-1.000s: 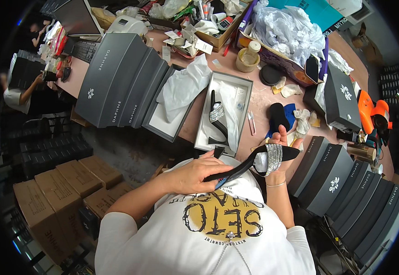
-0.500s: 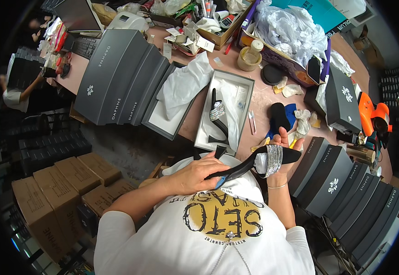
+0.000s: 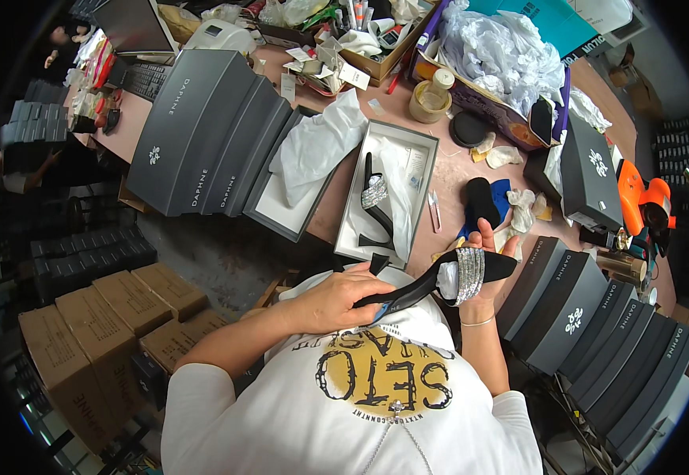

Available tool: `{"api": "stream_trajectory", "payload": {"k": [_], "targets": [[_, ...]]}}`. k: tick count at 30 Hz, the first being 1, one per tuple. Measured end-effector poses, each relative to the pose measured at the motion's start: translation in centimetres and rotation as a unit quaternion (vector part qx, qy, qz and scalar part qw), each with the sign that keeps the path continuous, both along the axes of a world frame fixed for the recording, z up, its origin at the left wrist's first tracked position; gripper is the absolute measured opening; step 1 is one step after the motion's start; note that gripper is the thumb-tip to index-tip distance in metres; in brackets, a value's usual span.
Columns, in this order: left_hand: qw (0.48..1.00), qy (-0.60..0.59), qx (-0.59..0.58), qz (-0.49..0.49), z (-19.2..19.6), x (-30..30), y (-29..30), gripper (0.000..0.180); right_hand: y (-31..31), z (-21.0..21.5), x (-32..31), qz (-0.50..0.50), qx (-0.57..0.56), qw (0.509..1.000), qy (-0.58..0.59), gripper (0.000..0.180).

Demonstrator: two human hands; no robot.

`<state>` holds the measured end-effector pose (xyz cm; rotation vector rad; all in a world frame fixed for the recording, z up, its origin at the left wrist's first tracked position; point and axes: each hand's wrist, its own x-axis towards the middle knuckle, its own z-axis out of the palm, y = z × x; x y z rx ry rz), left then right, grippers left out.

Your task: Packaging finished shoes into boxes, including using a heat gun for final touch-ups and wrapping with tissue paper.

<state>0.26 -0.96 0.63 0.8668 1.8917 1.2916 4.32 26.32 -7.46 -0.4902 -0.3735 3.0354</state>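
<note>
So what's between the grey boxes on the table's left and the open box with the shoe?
In the head view, a grey lid or tray with white paper on it, then pink table.

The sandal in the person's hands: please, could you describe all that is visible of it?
The sandal is black and high-heeled, dull like suede, with a wide silver band of glittering rows near the toe. White stuffing sits under the band. Held before the person's shirt, its toe points right; the left hand grips the heel end, the right hand supports the front.
</note>
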Motion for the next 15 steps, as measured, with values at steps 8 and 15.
{"api": "stream_trajectory", "payload": {"k": [8,15], "targets": [[0.999,-0.007,0.040,0.030,-1.1,0.8,-0.2,0.037,-0.3,-0.3,0.3,-0.003,-0.001,1.000,-0.019,0.067],[0.993,-0.069,-0.046,-0.081,0.9,-1.4,-0.5,0.040,-0.4,-0.5,0.4,0.018,-0.019,1.000,0.010,0.067]]}}
